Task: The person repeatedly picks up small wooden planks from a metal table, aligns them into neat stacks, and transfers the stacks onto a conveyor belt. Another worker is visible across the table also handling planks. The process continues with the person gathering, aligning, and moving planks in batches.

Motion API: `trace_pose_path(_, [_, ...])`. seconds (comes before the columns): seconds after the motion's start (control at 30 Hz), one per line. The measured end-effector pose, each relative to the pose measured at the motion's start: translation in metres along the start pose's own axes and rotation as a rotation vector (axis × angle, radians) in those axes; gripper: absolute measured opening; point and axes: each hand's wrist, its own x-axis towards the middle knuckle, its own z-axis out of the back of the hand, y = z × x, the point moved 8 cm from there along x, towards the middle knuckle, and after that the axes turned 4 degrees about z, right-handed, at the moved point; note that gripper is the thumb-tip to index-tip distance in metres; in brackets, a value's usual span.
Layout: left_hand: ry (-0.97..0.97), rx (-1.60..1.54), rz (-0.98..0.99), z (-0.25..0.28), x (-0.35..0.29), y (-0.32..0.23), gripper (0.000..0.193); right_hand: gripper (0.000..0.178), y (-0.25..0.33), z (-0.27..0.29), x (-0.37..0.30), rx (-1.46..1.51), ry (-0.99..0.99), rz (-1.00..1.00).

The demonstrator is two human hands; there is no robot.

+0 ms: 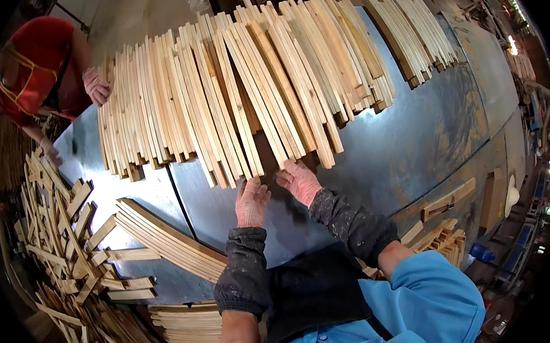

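A wide row of long pale wooden slats (149,104) lies side by side on the metal-topped table (407,143), their near ends uneven. My left hand (252,202), in a pinkish work glove, has its fingers curled at the near end of a slat (243,145) mid-row. Close beside it on the right, my gloved right hand (299,181) grips the near end of another slat (272,124) with fingers and thumb. Between these two slats runs a dark gap. Dark, dusty sleeve covers reach over both my forearms.
Across the table at the left, a person in red (44,60) rests a gloved hand (95,87) by the row's end. A loose heap of slats (69,237) lies at left, beside a neat stack (168,239). A smaller slat bundle (415,34) sits far right; wooden pieces (442,239) lie near right.
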Motion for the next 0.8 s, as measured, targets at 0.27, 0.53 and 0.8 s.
trace_pose_path(0.27, [-0.019, 0.002, 0.080, -0.006, 0.011, 0.007, 0.026, 0.021, -0.007, -0.009, -0.016, 0.002, -0.004, -0.013])
trace_pose_path(0.53, [0.037, -0.015, 0.048, -0.007, 0.010, 0.008, 0.014, 0.018, -0.018, -0.021, -0.021, -0.054, 0.063, -0.064])
trace_pose_path(0.8, [0.161, 0.241, 0.063, -0.021, -0.061, 0.022, 0.033, 0.028, -0.029, -0.007, -0.054, -0.132, 0.108, -0.145])
